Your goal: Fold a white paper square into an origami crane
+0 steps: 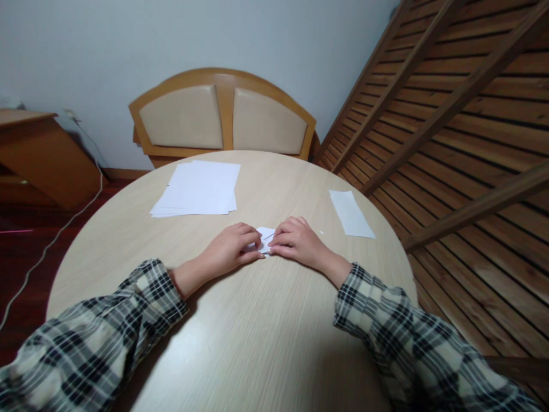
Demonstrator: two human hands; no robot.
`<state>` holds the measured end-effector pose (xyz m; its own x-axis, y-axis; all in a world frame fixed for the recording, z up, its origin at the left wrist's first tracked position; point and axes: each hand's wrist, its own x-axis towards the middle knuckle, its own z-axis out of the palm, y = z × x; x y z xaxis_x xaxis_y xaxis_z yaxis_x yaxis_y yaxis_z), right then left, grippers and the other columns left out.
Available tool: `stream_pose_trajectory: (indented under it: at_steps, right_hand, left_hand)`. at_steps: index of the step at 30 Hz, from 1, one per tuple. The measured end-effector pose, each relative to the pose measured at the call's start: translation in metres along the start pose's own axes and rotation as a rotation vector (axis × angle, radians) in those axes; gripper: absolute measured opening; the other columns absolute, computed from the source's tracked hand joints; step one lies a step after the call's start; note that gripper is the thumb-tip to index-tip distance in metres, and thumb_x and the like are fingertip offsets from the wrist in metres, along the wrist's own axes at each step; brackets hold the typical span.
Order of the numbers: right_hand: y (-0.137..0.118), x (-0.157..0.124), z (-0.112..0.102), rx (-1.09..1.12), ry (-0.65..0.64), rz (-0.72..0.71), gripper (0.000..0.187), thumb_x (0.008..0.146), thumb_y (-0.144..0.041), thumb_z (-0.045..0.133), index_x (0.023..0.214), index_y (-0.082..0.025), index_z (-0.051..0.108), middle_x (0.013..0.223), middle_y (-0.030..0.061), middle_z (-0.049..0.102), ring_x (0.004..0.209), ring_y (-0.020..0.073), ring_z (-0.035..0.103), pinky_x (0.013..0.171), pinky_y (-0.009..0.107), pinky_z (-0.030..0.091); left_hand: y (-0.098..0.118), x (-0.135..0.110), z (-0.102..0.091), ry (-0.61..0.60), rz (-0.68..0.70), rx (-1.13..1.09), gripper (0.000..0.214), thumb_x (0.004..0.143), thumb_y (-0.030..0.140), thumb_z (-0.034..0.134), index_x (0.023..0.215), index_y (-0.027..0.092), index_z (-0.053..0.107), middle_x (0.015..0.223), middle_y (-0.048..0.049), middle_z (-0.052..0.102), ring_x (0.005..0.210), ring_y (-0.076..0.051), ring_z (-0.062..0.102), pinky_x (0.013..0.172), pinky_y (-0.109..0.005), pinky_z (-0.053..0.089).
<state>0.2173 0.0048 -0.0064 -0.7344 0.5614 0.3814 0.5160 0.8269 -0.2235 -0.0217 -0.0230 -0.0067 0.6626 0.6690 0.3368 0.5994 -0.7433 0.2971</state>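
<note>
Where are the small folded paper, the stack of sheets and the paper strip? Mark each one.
small folded paper [266,234]: head view, on its uncovered upper corner.
stack of sheets [199,186]: head view, on the middle of the top sheet.
paper strip [351,213]: head view, on its middle.

Matt white paper [265,236] lies on a smooth, faintly glossy wood-grain table [266,343].

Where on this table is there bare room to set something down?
Bare table at the near edge between the sleeves, left of the left hand, and between paper stack and paper strip. Crowded at the centre: left and right hand meet on the small folded paper.
</note>
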Motion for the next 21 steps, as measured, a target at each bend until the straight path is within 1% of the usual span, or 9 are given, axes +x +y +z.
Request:
stream_pose_trajectory:
  at_steps: [4,9,15,18,21]
  right_hand:
    - [0.000,0.000,-0.001,-0.015,-0.013,0.007,0.021,0.092,-0.040,0.062,0.086,-0.024,0.073,0.090,0.0016,0.069,0.091,0.0193,0.054,0.083,0.036,0.031]
    - [-0.002,0.000,-0.001,0.020,-0.001,0.061,0.018,0.091,-0.036,0.064,0.083,-0.021,0.072,0.085,0.0025,0.068,0.088,0.0192,0.055,0.081,0.035,0.032]
    - [-0.006,0.002,0.001,0.110,0.017,0.219,0.015,0.087,-0.032,0.069,0.079,-0.020,0.070,0.079,0.0019,0.064,0.081,0.0176,0.054,0.076,0.031,0.036]
    - [-0.009,0.004,0.003,0.136,0.004,0.305,0.015,0.087,-0.029,0.068,0.076,-0.019,0.069,0.077,0.0017,0.062,0.079,0.0169,0.054,0.077,0.031,0.038]
    - [-0.013,0.006,0.004,0.126,-0.008,0.400,0.017,0.088,-0.030,0.068,0.075,-0.020,0.069,0.078,0.0024,0.063,0.080,0.0176,0.055,0.078,0.032,0.038]
  left_hand:
    - [0.002,0.001,0.001,0.024,-0.026,-0.049,0.020,0.093,0.035,0.059,0.092,0.016,0.067,0.098,-0.0098,0.068,0.095,-0.024,0.060,0.086,-0.037,0.048]
    - [0.005,0.002,0.000,0.034,-0.121,-0.111,0.012,0.092,0.025,0.060,0.092,0.017,0.068,0.097,-0.0087,0.070,0.093,-0.023,0.061,0.084,-0.036,0.048]
    - [0.009,0.002,0.001,0.038,-0.170,-0.110,0.015,0.093,0.025,0.056,0.090,0.017,0.069,0.097,-0.0089,0.071,0.094,-0.024,0.062,0.086,-0.038,0.048]
    - [0.011,0.004,0.003,0.054,-0.198,-0.081,0.020,0.094,0.025,0.052,0.088,0.016,0.068,0.096,-0.0098,0.071,0.093,-0.024,0.062,0.086,-0.038,0.049]
    - [0.014,0.006,0.004,0.075,-0.238,-0.065,0.019,0.093,0.023,0.052,0.083,0.015,0.067,0.095,-0.0101,0.070,0.091,-0.023,0.062,0.084,-0.037,0.050]
